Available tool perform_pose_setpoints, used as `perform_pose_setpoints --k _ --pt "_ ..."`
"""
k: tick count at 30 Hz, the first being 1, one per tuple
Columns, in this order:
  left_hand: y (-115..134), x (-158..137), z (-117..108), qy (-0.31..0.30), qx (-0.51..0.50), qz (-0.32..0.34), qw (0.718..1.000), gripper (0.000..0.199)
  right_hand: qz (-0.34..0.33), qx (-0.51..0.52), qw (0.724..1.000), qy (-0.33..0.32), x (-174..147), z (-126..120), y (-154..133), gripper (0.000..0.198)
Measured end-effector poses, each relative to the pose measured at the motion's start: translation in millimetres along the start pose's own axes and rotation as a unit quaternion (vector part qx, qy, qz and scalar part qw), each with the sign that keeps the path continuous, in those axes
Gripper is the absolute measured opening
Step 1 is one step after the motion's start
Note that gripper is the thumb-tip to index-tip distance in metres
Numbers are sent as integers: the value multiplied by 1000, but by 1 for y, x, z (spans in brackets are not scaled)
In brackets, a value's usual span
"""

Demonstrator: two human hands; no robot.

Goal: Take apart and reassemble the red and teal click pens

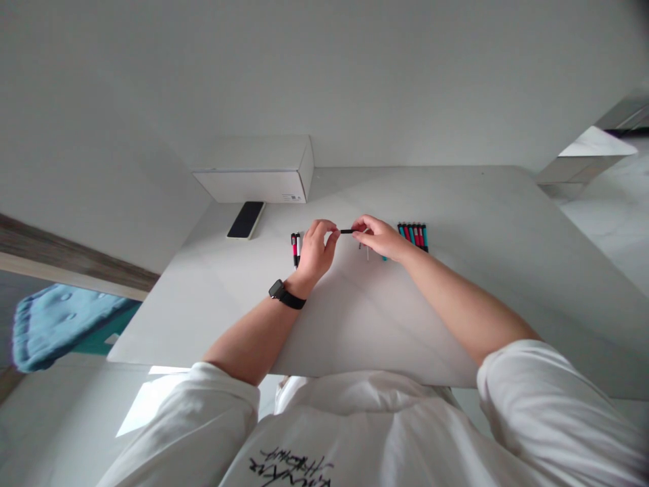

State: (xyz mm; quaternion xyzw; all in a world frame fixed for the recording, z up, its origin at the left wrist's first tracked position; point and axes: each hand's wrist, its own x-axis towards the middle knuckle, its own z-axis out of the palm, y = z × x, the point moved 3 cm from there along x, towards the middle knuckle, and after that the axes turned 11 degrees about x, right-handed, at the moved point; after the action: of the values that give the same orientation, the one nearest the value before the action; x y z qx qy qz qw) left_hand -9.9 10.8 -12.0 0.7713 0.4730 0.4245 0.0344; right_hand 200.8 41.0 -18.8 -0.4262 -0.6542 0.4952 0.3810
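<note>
Between my two hands a short black pen part is held level above the table. My left hand pinches its left end, and my right hand pinches its right end. Beside my left hand lie a red-and-black pen and a white-and-black pen, partly covered by that hand. Under my right hand a thin pale stick and a small teal piece show. Right of my right wrist, several red and teal pens with black ends lie in a row, their lower parts hidden by my forearm.
A white box stands at the back left against the wall. In front of it lies a dark-screened phone. The white table ends at my body, and a blue cushion is off its left side.
</note>
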Motion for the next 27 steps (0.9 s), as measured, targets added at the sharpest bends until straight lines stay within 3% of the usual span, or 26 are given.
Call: perform_pose_setpoints --k 6,14,18,22,27 --pt "-1 0 1 -4 -11 5 1000 7 37 -1 999 -10 1 0 3 47" --pt "-6 -1 6 -1 -11 -31 999 16 -108 -108 986 70 -4 0 -17 18" --pt "-12 -1 8 1 -5 -49 999 17 -149 -124 976 100 -5 -2 -21 12" --pt "-15 -2 9 -35 52 -34 997 8 -127 -136 974 127 -3 -10 -19 13" --pt "-18 -4 9 -82 110 -2 991 10 -98 -134 976 138 -1 -18 -18 15"
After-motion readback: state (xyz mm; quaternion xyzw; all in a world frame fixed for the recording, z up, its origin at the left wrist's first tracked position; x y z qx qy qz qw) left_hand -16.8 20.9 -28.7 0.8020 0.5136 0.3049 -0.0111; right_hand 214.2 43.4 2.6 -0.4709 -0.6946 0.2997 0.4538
